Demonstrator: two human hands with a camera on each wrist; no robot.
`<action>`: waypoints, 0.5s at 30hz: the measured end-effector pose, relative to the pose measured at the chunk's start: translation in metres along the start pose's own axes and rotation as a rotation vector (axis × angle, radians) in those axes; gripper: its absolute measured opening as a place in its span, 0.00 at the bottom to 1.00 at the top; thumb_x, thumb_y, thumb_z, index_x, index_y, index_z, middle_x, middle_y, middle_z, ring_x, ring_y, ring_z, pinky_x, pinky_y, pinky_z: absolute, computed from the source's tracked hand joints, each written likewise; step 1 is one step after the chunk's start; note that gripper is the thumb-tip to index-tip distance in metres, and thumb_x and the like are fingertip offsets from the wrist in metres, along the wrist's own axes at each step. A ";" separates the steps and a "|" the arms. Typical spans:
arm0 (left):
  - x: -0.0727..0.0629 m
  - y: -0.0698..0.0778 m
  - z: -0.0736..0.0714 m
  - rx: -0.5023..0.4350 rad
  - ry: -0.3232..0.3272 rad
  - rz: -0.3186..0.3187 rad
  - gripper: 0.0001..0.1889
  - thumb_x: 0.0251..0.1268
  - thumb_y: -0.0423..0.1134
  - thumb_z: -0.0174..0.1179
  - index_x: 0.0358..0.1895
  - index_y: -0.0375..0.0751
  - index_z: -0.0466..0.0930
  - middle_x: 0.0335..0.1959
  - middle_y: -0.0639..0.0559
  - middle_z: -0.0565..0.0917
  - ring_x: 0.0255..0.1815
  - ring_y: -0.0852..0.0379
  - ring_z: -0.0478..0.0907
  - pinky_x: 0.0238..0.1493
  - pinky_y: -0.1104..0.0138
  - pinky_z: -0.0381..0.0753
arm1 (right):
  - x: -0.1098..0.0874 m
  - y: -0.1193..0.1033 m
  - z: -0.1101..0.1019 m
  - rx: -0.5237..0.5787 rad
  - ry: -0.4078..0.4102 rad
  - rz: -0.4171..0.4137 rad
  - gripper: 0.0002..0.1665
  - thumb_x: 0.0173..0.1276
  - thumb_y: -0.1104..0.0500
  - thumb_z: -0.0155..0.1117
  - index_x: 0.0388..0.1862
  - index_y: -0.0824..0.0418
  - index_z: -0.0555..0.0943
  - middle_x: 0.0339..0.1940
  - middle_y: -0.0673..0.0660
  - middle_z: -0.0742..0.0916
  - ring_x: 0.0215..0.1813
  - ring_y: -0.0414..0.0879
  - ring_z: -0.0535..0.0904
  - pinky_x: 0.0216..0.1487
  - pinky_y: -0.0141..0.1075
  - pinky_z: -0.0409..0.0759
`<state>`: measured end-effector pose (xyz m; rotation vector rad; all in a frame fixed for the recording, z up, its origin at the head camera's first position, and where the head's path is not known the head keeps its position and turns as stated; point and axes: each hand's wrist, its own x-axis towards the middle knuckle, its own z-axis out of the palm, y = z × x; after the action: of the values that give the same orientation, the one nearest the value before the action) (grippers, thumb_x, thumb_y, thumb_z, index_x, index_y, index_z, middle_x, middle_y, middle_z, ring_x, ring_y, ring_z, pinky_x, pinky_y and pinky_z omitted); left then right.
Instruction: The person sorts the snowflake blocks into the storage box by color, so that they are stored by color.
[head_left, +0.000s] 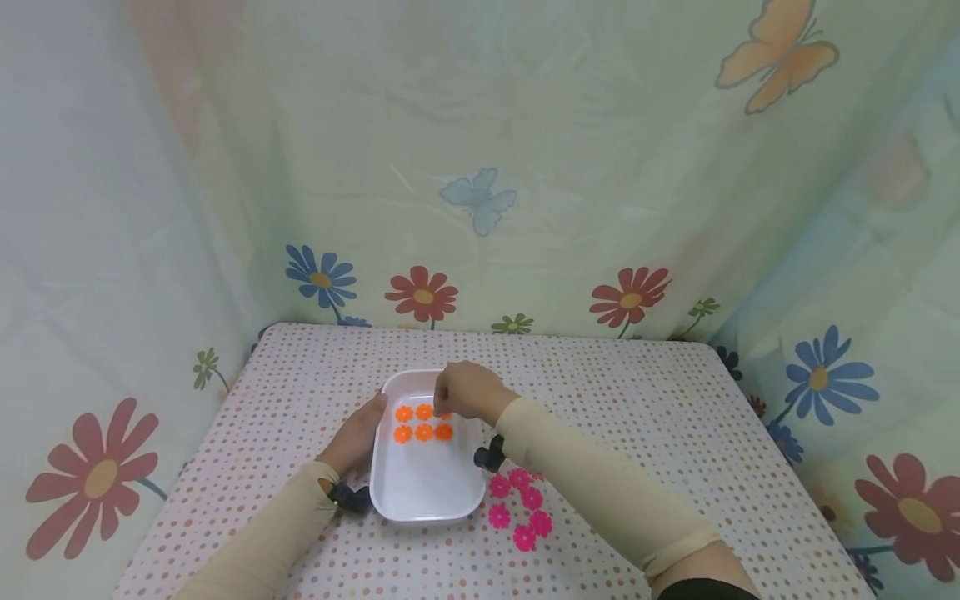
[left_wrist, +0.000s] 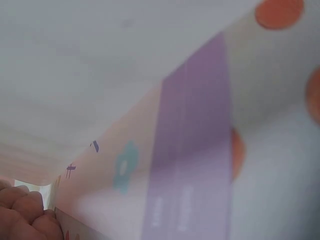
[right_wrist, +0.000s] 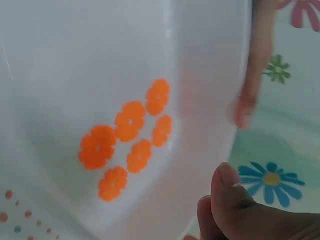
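A white tray (head_left: 427,487) lies on the table, with several orange flower-shaped pieces (right_wrist: 128,121) in two rows inside it. My left hand (head_left: 360,437) holds the tray's left side; curled fingers (left_wrist: 25,212) show low in the left wrist view. Over the tray's far right part is my right hand (head_left: 471,390), fingers curled and thumb close to the forefinger (right_wrist: 225,200). It partly covers the upper-right orange piece in the head view. Whether anything sits between its fingertips is hidden. Several pink flower-shaped pieces (head_left: 531,498) lie just right of the tray, partly behind the right forearm.
A dotted cloth (head_left: 600,392) covers the table. Printed curtains (head_left: 345,167) with flowers and butterflies hang behind and at both sides. Each wrist carries a black camera (head_left: 351,497). Beneath a blurred white surface, the left wrist view shows a purple band (left_wrist: 190,135).
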<state>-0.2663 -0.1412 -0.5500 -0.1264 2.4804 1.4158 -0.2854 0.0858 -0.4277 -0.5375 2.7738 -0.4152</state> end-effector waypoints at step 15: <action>-0.005 0.008 -0.002 0.066 -0.010 -0.006 0.49 0.75 0.78 0.21 0.85 0.47 0.50 0.84 0.38 0.59 0.83 0.32 0.57 0.81 0.35 0.49 | -0.087 0.154 0.040 0.276 -0.049 0.224 0.08 0.65 0.51 0.78 0.42 0.45 0.92 0.48 0.47 0.91 0.51 0.42 0.84 0.58 0.46 0.85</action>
<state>-0.2638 -0.1389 -0.5411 -0.1125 2.5133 1.3269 -0.2439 0.2482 -0.4959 -0.1676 2.6297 -0.7058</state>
